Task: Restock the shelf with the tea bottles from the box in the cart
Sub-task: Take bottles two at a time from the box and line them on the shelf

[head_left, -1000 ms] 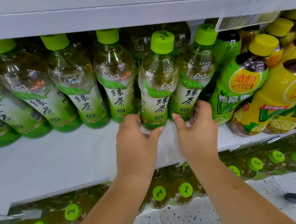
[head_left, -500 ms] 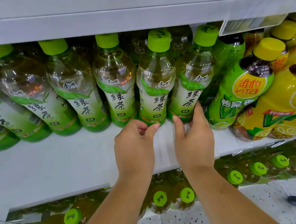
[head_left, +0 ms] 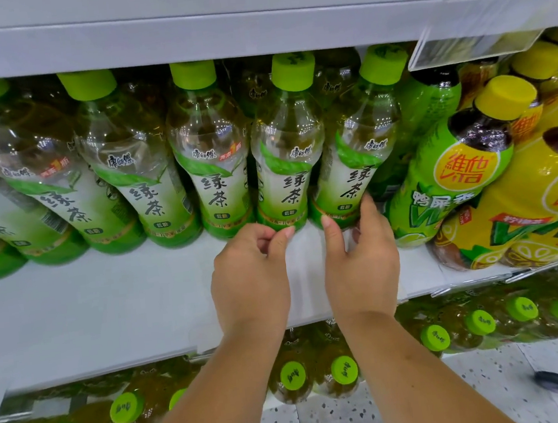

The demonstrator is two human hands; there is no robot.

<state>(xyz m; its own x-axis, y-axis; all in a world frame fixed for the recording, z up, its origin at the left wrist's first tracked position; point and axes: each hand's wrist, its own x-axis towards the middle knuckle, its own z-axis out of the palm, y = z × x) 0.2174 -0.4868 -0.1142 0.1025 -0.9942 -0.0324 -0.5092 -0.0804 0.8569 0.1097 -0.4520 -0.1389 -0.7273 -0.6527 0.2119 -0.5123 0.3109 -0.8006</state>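
**Q:** Where do the tea bottles stand?

**A:** The tea bottles (head_left: pixel 210 156), green-capped, stand in a row at the back of the white shelf (head_left: pixel 109 315). They run from 9 o'clock to just past 12 o'clock in the view.

**Q:** And the hands?

**A:** The right hand (head_left: pixel 362 268) clasps the foot of the end tea bottle (head_left: pixel 357 154) between thumb and forefinger, at the hand's 12 o'clock. The left hand (head_left: pixel 250 279) has its fingers curled, with the thumb tip at the foot of the neighbouring tea bottle (head_left: pixel 288 162), at its 1 o'clock. Whether it grasps or only touches cannot be told.

**Q:** What surrounds them?

**A:** Yellow-capped bottles (head_left: pixel 466 171) lean at 3 o'clock, just beside the end tea bottle. Lower-tier bottles (head_left: pixel 344 369) lie at 6 o'clock, above a speckled floor (head_left: pixel 361 416).
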